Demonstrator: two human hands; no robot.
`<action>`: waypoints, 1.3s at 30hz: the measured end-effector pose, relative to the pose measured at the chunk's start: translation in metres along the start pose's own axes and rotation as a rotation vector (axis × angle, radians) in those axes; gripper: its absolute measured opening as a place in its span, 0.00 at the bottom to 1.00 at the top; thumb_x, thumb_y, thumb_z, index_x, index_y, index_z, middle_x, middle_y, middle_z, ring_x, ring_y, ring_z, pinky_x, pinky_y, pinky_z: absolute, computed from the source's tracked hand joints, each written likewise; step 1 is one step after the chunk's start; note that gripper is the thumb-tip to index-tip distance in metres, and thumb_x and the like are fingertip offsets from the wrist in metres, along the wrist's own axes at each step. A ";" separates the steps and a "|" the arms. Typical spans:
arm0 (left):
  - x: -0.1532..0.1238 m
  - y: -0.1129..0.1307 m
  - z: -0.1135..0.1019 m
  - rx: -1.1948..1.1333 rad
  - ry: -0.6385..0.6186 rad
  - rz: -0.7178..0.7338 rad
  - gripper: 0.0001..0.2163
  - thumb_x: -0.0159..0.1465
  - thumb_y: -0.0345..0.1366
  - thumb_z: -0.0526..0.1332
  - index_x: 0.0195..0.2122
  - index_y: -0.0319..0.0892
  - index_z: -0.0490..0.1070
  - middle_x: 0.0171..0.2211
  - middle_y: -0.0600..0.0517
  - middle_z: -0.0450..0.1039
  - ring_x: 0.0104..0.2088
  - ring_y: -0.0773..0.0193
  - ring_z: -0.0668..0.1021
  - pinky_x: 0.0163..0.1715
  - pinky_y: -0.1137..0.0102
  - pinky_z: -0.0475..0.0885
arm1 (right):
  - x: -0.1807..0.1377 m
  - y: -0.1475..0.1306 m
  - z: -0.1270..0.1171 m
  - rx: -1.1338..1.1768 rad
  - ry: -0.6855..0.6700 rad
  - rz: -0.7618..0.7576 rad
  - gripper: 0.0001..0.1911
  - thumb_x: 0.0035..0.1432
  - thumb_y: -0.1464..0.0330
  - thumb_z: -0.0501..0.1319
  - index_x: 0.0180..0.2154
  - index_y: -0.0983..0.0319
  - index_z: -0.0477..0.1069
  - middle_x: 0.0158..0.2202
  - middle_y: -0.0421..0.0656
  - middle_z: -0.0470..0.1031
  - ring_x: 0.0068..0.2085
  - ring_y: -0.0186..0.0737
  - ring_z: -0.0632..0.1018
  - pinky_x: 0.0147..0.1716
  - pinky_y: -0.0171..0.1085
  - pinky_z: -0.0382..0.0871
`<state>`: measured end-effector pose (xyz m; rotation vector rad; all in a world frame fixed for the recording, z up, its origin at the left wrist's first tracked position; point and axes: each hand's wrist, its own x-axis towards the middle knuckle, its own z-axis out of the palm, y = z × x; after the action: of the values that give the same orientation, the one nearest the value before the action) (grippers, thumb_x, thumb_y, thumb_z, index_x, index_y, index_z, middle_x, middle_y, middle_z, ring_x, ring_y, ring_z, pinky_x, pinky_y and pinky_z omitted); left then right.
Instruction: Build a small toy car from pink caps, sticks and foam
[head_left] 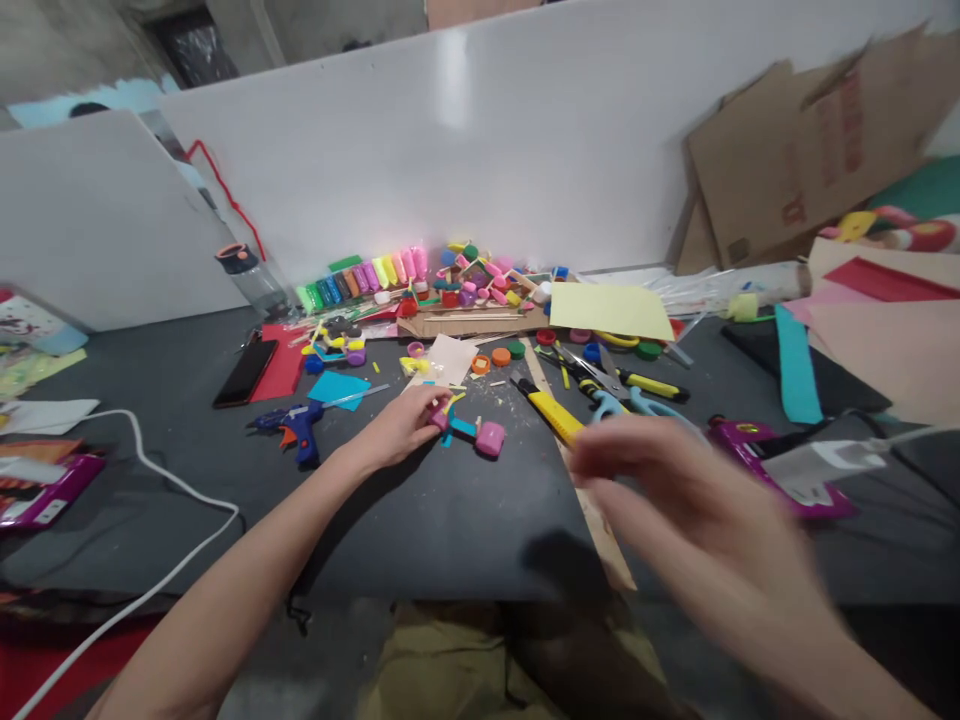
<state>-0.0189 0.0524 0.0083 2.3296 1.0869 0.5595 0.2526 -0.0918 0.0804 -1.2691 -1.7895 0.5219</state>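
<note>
My left hand is closed on one end of a small craft piece, a blue strip with a pink block-like end on its right. The other pink end sits under my fingertips, and a bit of yellow shows beside them. The piece rests on the dark table. My right hand is raised over the table at the right and smeared by motion, so its fingers cannot be read. Just beyond it lies a yellow utility knife. A blue glue gun lies left of my left hand.
Scissors and another yellow cutter lie at centre right. Bottle caps and paper pieces are strewn mid-table. Behind them are clay packets and a colourful pile. A phone and white cable are left.
</note>
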 end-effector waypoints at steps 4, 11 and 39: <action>-0.007 0.000 0.007 -0.044 0.060 -0.067 0.17 0.64 0.32 0.63 0.54 0.41 0.69 0.47 0.45 0.76 0.44 0.58 0.78 0.45 0.62 0.75 | 0.029 0.041 0.034 -0.349 -0.383 0.104 0.16 0.64 0.69 0.64 0.53 0.63 0.71 0.47 0.50 0.78 0.42 0.45 0.81 0.44 0.43 0.76; -0.007 0.002 0.022 -0.119 0.175 -0.124 0.19 0.63 0.34 0.65 0.55 0.42 0.69 0.46 0.46 0.76 0.45 0.57 0.78 0.48 0.61 0.74 | 0.074 0.070 0.062 -0.555 -0.477 0.083 0.09 0.67 0.71 0.59 0.47 0.66 0.73 0.46 0.55 0.79 0.47 0.54 0.80 0.45 0.44 0.70; -0.009 0.000 0.025 0.052 0.187 -0.097 0.10 0.66 0.36 0.65 0.48 0.45 0.72 0.49 0.47 0.78 0.52 0.52 0.74 0.52 0.57 0.66 | 0.037 0.057 0.098 -0.261 -0.780 -0.364 0.07 0.69 0.68 0.59 0.38 0.62 0.73 0.34 0.43 0.79 0.34 0.38 0.77 0.33 0.36 0.59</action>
<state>-0.0105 0.0386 -0.0130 2.2899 1.3067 0.7318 0.1984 -0.0227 0.0002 -0.9135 -2.7472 0.6371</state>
